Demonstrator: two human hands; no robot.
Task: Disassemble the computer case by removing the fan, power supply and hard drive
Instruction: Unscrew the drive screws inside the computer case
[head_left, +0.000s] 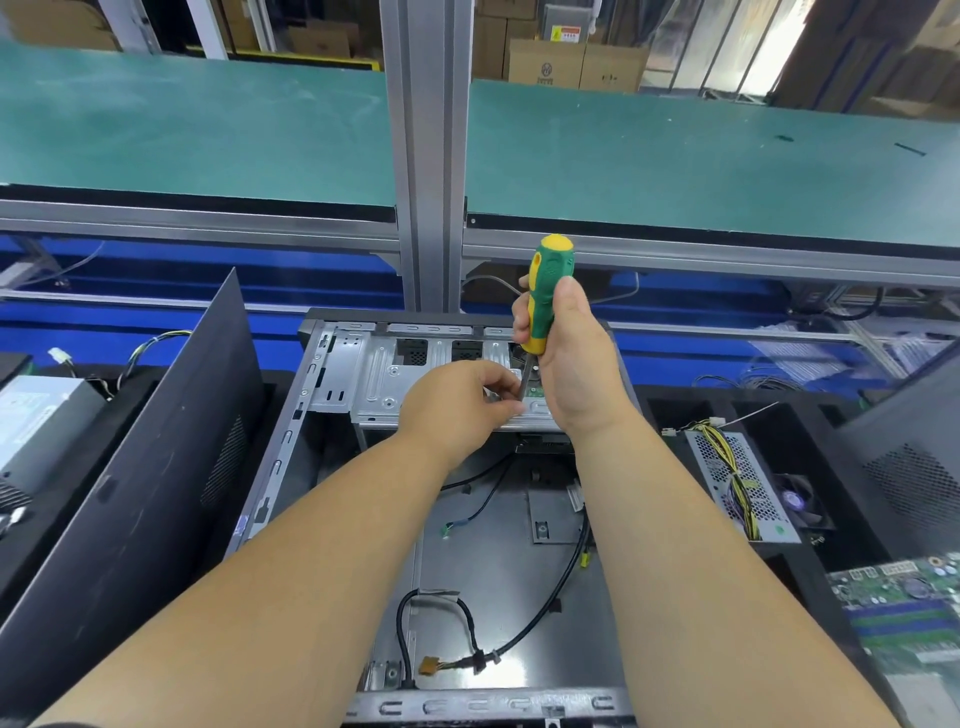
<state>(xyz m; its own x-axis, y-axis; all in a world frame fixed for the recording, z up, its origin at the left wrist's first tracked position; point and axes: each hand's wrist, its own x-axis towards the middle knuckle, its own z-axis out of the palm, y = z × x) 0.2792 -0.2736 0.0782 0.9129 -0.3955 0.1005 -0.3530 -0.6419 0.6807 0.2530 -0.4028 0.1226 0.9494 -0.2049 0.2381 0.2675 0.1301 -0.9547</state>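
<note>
From the head view, our right hand (569, 364) grips the screwdriver (546, 299) upright over the case's (498, 545) far drive cage (384, 384). Our left hand (457, 402) pinches its shaft, just left. The power supply (740, 483) lies right of the case.

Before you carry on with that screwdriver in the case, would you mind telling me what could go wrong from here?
1. The left hand pinches right beside the screwdriver tip; a slip could jab a finger.
2. The right hand grips the handle over the drive cage; a slipping tip might strip the screw or scratch the green board below.
3. A freed screw could drop into the case among the loose cables.
</note>
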